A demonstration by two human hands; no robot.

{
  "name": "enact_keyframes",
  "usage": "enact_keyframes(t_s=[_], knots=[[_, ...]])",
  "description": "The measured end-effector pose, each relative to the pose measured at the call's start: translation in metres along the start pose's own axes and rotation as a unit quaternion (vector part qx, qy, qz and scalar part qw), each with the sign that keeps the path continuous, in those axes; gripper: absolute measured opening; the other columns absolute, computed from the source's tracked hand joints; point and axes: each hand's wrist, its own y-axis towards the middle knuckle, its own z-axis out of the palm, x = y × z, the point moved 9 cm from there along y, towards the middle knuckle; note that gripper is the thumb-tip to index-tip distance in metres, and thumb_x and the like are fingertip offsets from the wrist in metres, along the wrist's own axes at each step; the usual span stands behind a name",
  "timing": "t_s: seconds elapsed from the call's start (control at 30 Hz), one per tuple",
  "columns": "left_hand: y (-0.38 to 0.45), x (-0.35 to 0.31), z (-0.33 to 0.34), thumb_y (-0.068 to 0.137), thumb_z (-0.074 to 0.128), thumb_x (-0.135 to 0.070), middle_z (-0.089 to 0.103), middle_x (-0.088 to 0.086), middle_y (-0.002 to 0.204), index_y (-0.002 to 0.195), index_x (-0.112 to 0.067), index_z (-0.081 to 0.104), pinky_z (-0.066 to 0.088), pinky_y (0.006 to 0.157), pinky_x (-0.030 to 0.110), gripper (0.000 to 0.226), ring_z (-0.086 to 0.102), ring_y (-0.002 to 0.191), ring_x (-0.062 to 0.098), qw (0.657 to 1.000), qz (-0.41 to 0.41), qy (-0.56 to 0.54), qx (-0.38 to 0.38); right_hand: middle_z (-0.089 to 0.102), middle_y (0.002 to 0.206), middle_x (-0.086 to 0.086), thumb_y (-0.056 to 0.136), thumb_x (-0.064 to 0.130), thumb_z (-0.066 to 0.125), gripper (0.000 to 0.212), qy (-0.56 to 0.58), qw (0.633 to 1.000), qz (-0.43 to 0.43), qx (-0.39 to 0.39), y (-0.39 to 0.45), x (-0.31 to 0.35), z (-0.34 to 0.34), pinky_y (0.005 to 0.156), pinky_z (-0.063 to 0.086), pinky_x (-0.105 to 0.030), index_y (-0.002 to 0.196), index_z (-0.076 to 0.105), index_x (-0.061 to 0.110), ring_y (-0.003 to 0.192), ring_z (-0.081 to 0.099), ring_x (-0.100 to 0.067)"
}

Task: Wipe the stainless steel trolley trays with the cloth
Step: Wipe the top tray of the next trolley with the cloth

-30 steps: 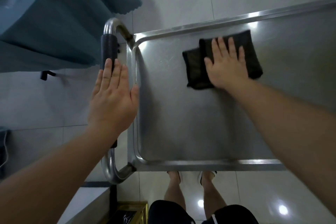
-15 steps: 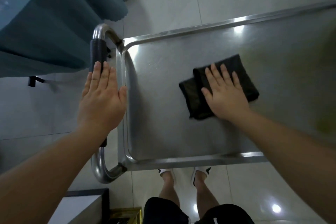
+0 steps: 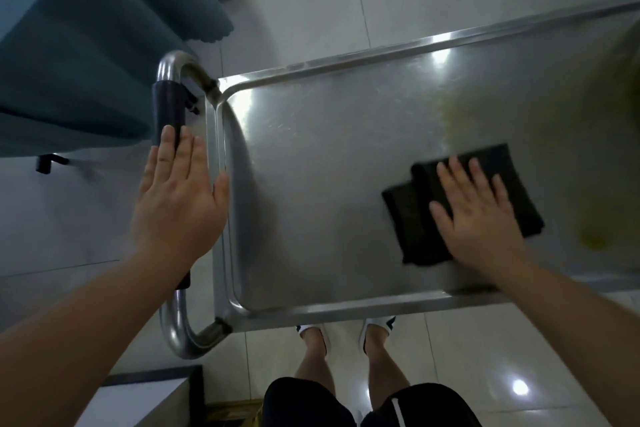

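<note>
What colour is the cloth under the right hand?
Black, plain; the cloth shows best in the head view.

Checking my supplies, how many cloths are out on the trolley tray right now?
1: a folded black cloth lies on the tray near its front edge, under the flat right hand.

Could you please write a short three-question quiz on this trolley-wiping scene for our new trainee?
1. True or false: the right hand lies flat with straight fingers on the black cloth.
2. Multiple choice: the left hand is A) gripping the cloth, B) open, over the trolley handle, C) out of view.
3. Fill in: the yellowish smear on the tray lies to the ____ of the cloth.

Key: 1 true; 2 B; 3 right.
</note>
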Motion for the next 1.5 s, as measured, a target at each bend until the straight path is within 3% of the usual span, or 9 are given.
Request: enact_keyframes(t_s=[0.1,0.27,0.47,0.63,0.9,1.03,1.13,1.3,1.5], knots=[[0.001,-0.001,-0.001,0.111,0.013,-0.054,0.008,0.015,0.176,0.166,-0.003,0.017,-0.002,0.132,0.045,0.075,-0.008,0.163,0.023,1.000,0.000,0.003,-0.005,0.011,0.173,0.007,0.103,0.060,0.019,0.071,0.021,1.000,0.021,-0.009,0.081,-0.005,-0.022,0.127,0.002,-0.047,0.166,0.013,0.029,0.160,0.005,-0.020],[0.001,0.000,0.000,0.111,0.013,-0.054,0.005,0.012,0.177,0.167,-0.006,0.014,-0.003,0.132,0.043,0.073,-0.011,0.163,0.020,1.000,0.003,0.008,-0.004,-0.004,0.174,0.009,0.094,0.070,0.009,0.082,0.026,0.998,0.042,0.038,0.195,-0.011,-0.049,0.126,-0.008,-0.049,0.165,0.001,0.030,0.159,-0.008,-0.020],[-0.001,0.000,-0.001,0.110,0.010,-0.058,0.003,0.008,0.177,0.168,-0.009,0.014,-0.004,0.130,0.042,0.075,-0.015,0.162,0.016,1.000,-0.002,-0.001,-0.008,-0.008,0.173,0.009,0.093,0.071,0.011,0.084,0.025,0.998,0.031,0.052,0.221,-0.013,-0.063,0.126,-0.007,-0.050,0.165,0.000,0.031,0.159,-0.010,-0.021],[0.000,0.001,0.000,0.111,0.010,-0.058,0.006,0.009,0.177,0.167,-0.009,0.016,0.000,0.131,0.045,0.075,-0.011,0.162,0.017,1.000,0.000,-0.014,-0.010,-0.003,0.173,0.012,0.097,0.072,0.009,0.079,0.030,0.999,0.012,0.007,0.162,-0.023,-0.053,0.125,-0.008,-0.045,0.165,0.000,0.032,0.159,-0.007,-0.016],[0.000,0.002,-0.002,0.111,0.009,-0.057,0.008,0.009,0.176,0.167,-0.009,0.016,0.000,0.130,0.044,0.074,-0.009,0.163,0.018,1.000,0.000,-0.024,-0.014,-0.005,0.174,0.010,0.104,0.064,0.008,0.071,0.002,1.000,0.019,-0.008,-0.034,-0.057,-0.004,0.129,-0.001,-0.045,0.166,0.001,0.032,0.159,-0.010,-0.014],[-0.001,0.002,-0.002,0.111,0.010,-0.055,0.006,0.008,0.177,0.167,-0.009,0.015,-0.002,0.130,0.043,0.072,-0.009,0.163,0.018,1.000,-0.005,-0.029,-0.007,0.004,0.174,0.000,0.106,0.060,0.012,0.071,-0.011,0.996,0.093,0.002,-0.089,-0.053,0.011,0.129,0.006,-0.050,0.167,0.005,0.025,0.160,-0.003,-0.021],[0.001,0.002,-0.004,0.112,0.010,-0.054,0.007,0.008,0.177,0.167,-0.009,0.016,-0.001,0.130,0.043,0.071,-0.008,0.163,0.018,0.999,-0.002,-0.037,-0.011,0.016,0.172,-0.007,0.101,0.056,0.027,0.077,0.006,0.993,0.119,-0.017,-0.101,0.004,0.024,0.127,0.012,-0.055,0.166,0.018,0.015,0.160,0.008,-0.029],[0.002,0.003,-0.003,0.112,0.010,-0.053,0.006,0.008,0.177,0.168,-0.010,0.015,-0.004,0.130,0.041,0.071,-0.009,0.163,0.017,0.999,-0.003,-0.036,-0.011,0.012,0.173,-0.005,0.098,0.054,0.038,0.080,0.045,0.999,0.013,-0.027,-0.104,0.152,0.061,0.127,0.008,-0.056,0.166,0.018,0.017,0.160,0.005,-0.027],[0.001,0.002,-0.004,0.112,0.011,-0.054,0.009,0.009,0.176,0.167,-0.009,0.017,-0.005,0.130,0.039,0.071,-0.007,0.163,0.018,0.999,0.001,-0.037,-0.017,0.003,0.174,0.000,0.106,0.051,0.031,0.071,0.072,0.979,-0.186,0.034,-0.095,0.299,0.080,0.127,0.001,-0.054,0.166,0.013,0.020,0.159,-0.012,-0.022]])
